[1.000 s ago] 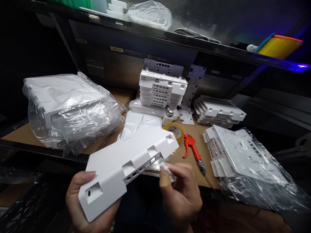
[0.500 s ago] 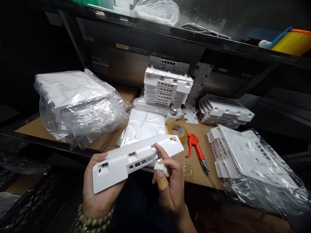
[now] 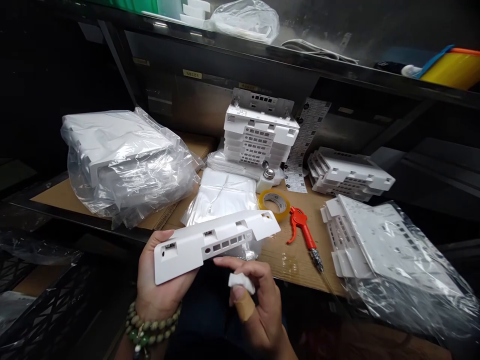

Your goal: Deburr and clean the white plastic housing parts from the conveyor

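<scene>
My left hand (image 3: pixel 159 285) grips the near-left end of a white plastic cover (image 3: pixel 221 235), thumb on top and palm beneath. The cover is long, with a row of port cut-outs and several square recesses along its face. Just below its lower edge is my right hand (image 3: pixel 258 300), pinching a small wad of white cloth (image 3: pixel 241 283) between thumb and fingers. Its index finger stretches out toward the cover's underside; whether it touches cannot be told. The right thumb wears a tan bandage. Behind the cover lies a stack of white plastic bags (image 3: pixel 225 195).
Bagged white parts (image 3: pixel 120 155) sit at left, and more bagged covers (image 3: pixel 390 240) at right. Stacked covers (image 3: pixel 258 132) stand at the back beside a pump bottle (image 3: pixel 266 181). Yellow tape (image 3: pixel 274 202) and a red air gun (image 3: pixel 303 230) lie on cardboard. A shelf (image 3: pixel 240 47) overhangs the bench.
My right hand has come down off the cover's face to below its lower edge, still with the cloth. The left hand and cover have shifted slightly right and up, the cover tilting a little.
</scene>
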The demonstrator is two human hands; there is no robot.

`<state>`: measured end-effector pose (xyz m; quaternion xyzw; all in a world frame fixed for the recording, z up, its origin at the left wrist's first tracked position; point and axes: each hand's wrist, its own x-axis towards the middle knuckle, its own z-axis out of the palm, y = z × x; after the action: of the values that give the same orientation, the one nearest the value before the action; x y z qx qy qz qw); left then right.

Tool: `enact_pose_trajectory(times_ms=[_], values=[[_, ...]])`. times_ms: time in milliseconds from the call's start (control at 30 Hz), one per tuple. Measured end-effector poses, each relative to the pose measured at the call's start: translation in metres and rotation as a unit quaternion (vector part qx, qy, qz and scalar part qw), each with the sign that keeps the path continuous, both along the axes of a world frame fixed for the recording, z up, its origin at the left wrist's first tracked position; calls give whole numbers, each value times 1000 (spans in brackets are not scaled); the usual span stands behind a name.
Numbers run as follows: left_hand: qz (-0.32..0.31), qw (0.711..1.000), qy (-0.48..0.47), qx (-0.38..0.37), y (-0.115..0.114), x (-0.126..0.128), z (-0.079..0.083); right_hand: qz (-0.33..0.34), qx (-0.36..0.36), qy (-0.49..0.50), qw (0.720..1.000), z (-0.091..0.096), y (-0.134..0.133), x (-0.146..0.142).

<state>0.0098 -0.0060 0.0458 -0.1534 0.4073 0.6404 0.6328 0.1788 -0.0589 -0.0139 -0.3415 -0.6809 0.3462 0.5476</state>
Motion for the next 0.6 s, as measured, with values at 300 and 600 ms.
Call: enact_pose_trajectory(times_ms=[300, 600], values=[[1, 1000, -15, -12, 4, 3, 1, -187, -50, 74, 978, -14, -4, 17], [10, 999, -18, 43, 0, 20, 3, -216, 53, -64, 973, 0, 5, 18]])
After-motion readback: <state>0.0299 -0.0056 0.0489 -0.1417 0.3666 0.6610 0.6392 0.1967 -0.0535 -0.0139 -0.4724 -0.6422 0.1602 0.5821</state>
